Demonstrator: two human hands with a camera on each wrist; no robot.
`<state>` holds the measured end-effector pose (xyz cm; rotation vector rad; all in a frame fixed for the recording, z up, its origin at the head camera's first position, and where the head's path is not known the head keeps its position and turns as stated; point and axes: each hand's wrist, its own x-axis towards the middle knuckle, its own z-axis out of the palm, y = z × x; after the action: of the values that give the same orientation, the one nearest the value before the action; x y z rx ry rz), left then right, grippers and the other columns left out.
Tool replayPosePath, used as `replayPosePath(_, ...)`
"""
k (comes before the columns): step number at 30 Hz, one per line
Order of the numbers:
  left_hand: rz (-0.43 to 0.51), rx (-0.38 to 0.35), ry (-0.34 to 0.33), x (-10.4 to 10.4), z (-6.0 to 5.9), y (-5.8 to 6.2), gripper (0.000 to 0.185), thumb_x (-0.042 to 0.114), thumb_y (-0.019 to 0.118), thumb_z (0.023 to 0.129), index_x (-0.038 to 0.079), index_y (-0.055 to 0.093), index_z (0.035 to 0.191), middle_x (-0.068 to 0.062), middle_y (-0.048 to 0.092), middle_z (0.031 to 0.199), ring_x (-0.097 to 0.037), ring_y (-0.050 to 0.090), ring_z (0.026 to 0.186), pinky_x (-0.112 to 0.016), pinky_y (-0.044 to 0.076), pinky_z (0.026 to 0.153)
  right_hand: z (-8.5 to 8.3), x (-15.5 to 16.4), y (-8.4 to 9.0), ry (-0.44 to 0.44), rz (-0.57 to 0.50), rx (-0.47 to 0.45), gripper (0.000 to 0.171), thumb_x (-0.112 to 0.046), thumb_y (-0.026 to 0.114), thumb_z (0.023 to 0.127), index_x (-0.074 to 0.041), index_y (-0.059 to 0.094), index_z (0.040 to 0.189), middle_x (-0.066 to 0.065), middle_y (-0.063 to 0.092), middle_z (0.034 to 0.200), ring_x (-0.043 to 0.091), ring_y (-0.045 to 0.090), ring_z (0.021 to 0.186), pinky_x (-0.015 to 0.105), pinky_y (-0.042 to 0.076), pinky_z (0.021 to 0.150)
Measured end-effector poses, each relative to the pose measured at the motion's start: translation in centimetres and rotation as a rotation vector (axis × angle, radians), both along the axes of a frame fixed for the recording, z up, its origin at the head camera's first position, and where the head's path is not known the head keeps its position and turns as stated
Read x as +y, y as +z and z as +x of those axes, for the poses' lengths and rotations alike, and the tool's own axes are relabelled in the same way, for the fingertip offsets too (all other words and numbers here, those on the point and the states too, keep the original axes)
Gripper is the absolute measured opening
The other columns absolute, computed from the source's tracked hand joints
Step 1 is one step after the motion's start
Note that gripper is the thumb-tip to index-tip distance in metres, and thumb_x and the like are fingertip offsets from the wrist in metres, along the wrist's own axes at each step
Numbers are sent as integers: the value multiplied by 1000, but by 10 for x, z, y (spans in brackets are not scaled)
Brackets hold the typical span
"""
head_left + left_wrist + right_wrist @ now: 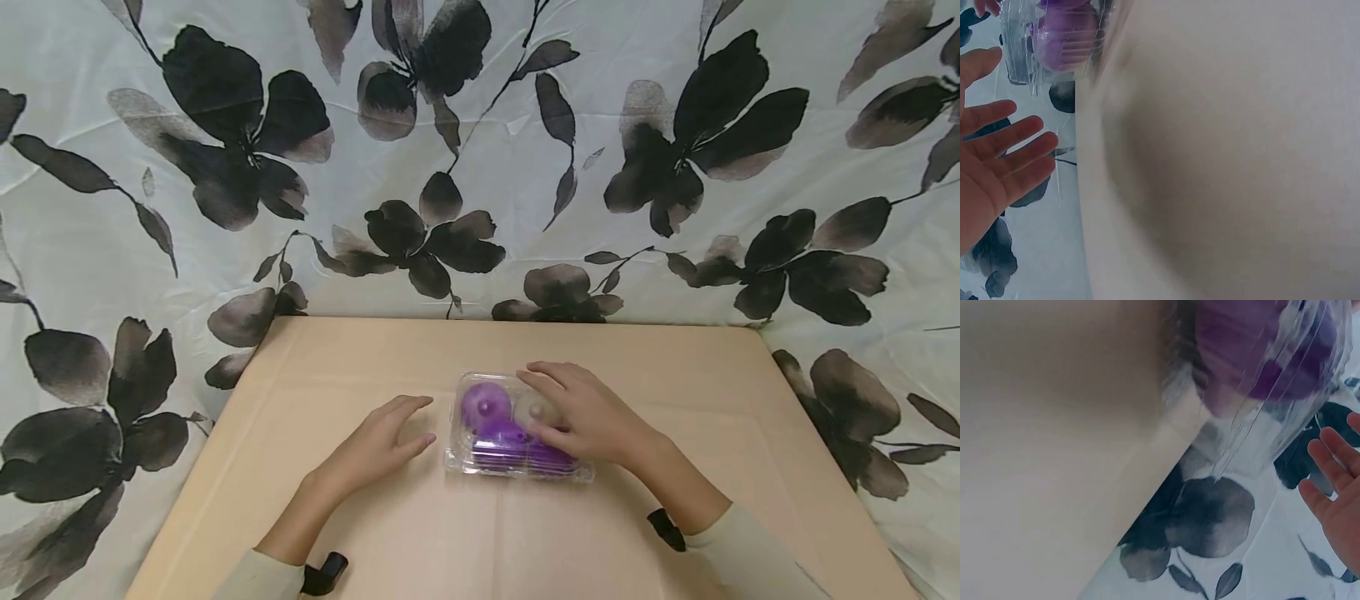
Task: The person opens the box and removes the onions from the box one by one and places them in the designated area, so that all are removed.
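Observation:
A clear plastic clamshell box (459, 462) lies in the middle of the table. Through its lid show purple rounded things (486, 406) and one pale rounded thing (534, 408), each with a small knob on top. My left hand (378, 442) hovers left of the box, its fingers spread and holding nothing; in the left wrist view the palm (985, 169) faces the camera. Over the box's right side reaches my right hand (592, 412), thumb and fingers extended, overlapping the lid in the head view. Its straight fingers (1335, 462) appear beside the box in the right wrist view.
The tan table (360, 350) has its back edge against a white cloth with dark flowers (435, 250), which also hangs at both sides. A dark band (325, 575) sits at the left wrist, another dark band (666, 529) at the right.

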<state>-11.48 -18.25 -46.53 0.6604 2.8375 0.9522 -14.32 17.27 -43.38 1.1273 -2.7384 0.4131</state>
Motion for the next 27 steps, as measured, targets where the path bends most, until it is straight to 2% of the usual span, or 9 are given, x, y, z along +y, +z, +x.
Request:
replayPosePath(8,135,-100,8,2,-4,-1,53,29,71,98,5,56,144,-14,67,133,-30,66,119,-48,60,101,7,-18,-3,79,-42,-6,64,-47,73,90,-20,57,145,5,62,137,26,57,130,53,51,111)
replayPosePath(12,210,-169,3,3,-5,-3,49,21,71,98,0,58,140,-12,71,120,-22,70,105,-36,64,92,11,-29,-5,107,-34,-4,62,-48,73,90,-22,58,144,2,63,131,23,58,127,50,52,109)
replayPosePath(16,267,-242,12,4,-4,-6,45,18,70,98,-2,60,137,-8,73,112,-17,71,97,-25,63,83,13,-39,-6,132,-28,-3,62,-49,73,89,-23,58,144,1,62,128,21,58,123,46,52,109)
replayPosePath(20,346,-313,19,6,-4,-9,43,13,70,97,-6,59,135,-14,74,112,-22,73,98,-21,61,79,14,-49,-7,168,-16,22,58,-50,74,89,-23,61,139,-1,62,124,19,59,115,41,54,102)
replayPosePath(23,381,-337,37,7,-4,-11,42,11,70,96,-8,60,132,-17,74,111,-25,74,97,-20,60,77,16,-56,-8,206,-7,58,54,-49,75,89,-24,63,135,-2,61,121,18,58,111,38,55,97)
replayPosePath(27,428,-391,51,8,-4,-13,37,12,70,97,-8,62,127,-18,74,107,-30,75,95,-28,65,76,19,-66,-10,253,-2,100,49,-45,78,88,-26,66,131,-2,60,117,17,56,110,37,53,99)
